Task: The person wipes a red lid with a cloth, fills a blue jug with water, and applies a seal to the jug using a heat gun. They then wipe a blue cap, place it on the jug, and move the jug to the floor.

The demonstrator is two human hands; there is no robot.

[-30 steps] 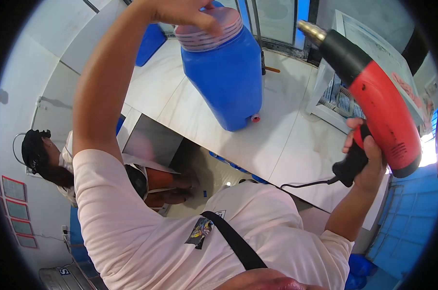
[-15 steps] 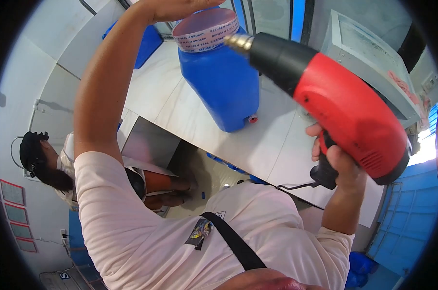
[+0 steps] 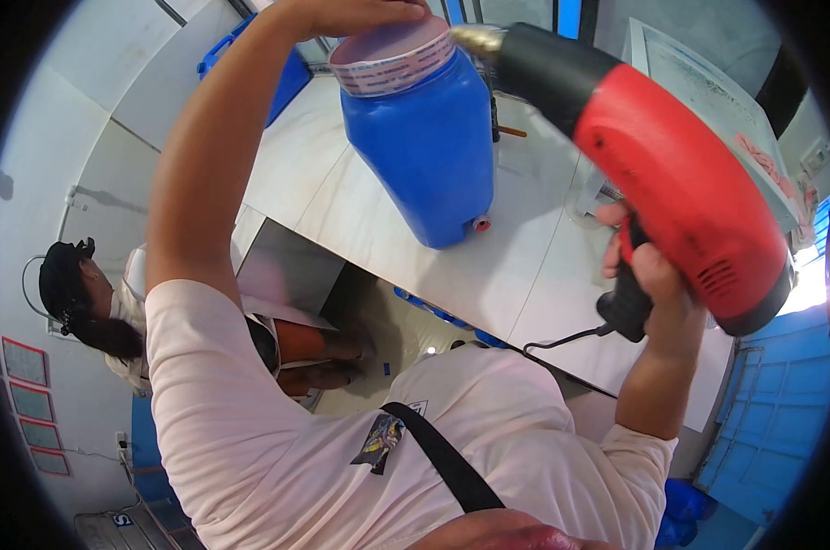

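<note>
A blue plastic jug [image 3: 419, 151] stands upright on the white table, with a small red-ended spout low on its side. Around its mouth is a clear shrink band [image 3: 392, 71] printed with small lettering. My left hand [image 3: 360, 14] lies flat over the jug's top, fingers stretched out and partly cut by the frame edge. In my right hand [image 3: 653, 275] is the grip of a red and black heat gun [image 3: 667, 174]. Its metal nozzle points left, near the band's right side; whether it touches cannot be told. A black cord trails from the grip.
The white tiled table [image 3: 534, 247] spans the middle. Another blue container [image 3: 291, 82] stands at the back left, and a white-framed case [image 3: 708, 101] at the back right. At the left, a person in a black cap [image 3: 66, 284] is beside the table.
The heat gun has shifted right and its nozzle has gone up a little along the band. My left hand has moved slightly right. The jug is nearly where it was.
</note>
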